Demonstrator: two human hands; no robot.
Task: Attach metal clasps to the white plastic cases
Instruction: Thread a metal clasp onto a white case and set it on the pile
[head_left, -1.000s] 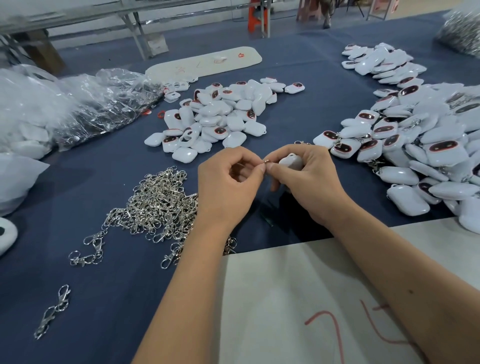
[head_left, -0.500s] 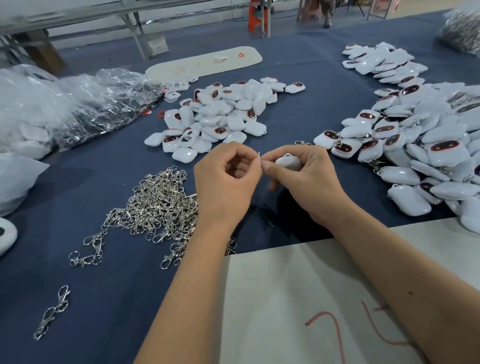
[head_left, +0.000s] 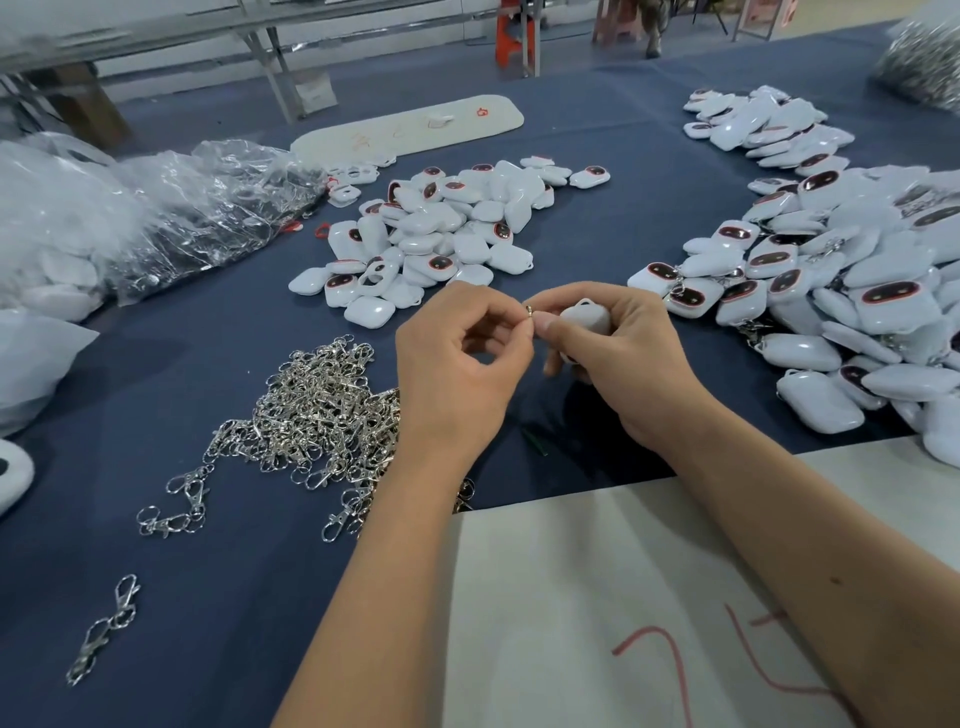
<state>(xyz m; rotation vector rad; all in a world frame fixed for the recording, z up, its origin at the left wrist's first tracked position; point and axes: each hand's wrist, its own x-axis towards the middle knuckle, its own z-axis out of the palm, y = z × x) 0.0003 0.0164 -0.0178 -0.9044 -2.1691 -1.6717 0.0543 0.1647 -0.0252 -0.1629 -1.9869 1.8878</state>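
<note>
My left hand (head_left: 457, 364) pinches a small metal clasp (head_left: 528, 312) between thumb and forefinger, just above the blue table. My right hand (head_left: 623, 353) grips a white plastic case (head_left: 584, 317), and its thumb and forefinger meet the clasp's ring at the case's loop. Most of the clasp is hidden inside my left fingers. A heap of loose silver clasps (head_left: 317, 410) lies left of my left wrist. One pile of white cases (head_left: 441, 234) sits beyond my hands, and a larger pile (head_left: 841, 280), some with clasps on, spreads at the right.
Clear plastic bags (head_left: 156, 218) with more parts crowd the left edge. A white board (head_left: 597, 597) with red marks lies under my forearms, and another white board (head_left: 410, 130) lies at the back. Two stray clasps (head_left: 104, 629) rest at the front left.
Both hands have lifted slightly and stayed together. The clasp's ring now shows between the fingertips, and more of the white case shows above my right fingers.
</note>
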